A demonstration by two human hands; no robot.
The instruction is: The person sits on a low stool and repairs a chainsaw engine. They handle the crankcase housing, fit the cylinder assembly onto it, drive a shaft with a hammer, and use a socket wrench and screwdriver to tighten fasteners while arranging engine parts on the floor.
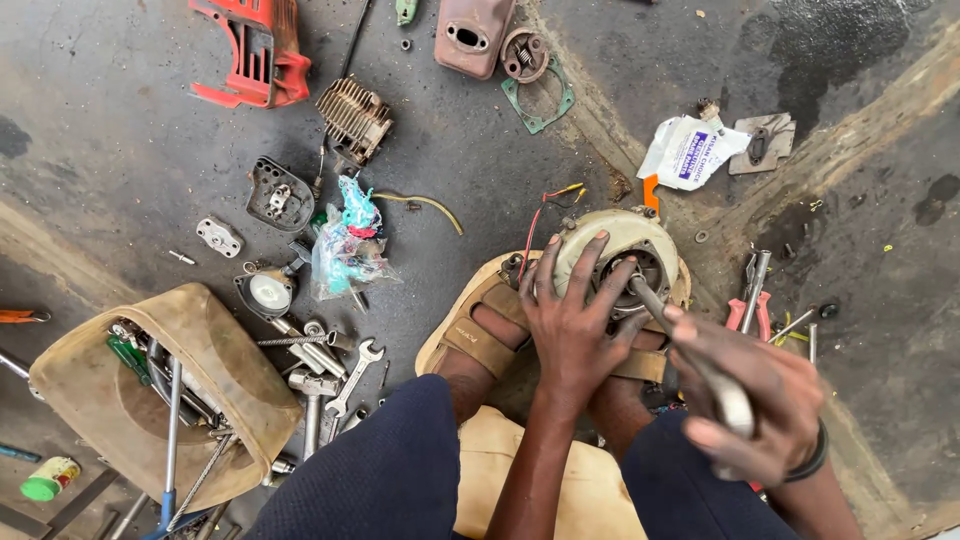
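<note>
Fingers of the left hand (572, 322) spread flat over the round cream-coloured metal engine housing (622, 252), pressing on its near rim, grasping nothing. Just right of the housing, the right hand (755, 400) clenches around a grey metal tool handle (722, 388), whose shaft reaches into the housing's dark centre. Below the housing sit 2 tan sandals (478, 328).

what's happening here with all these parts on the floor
A person sits on the ground with a round, pale engine part braced between their sandalled feet. The left hand presses down on it, fingers spread, while the right hand grips the handle of a tool whose tip reaches the part's centre. Around them lie wrenches, a red housing, a finned cylinder and a tan container of tools.
</note>
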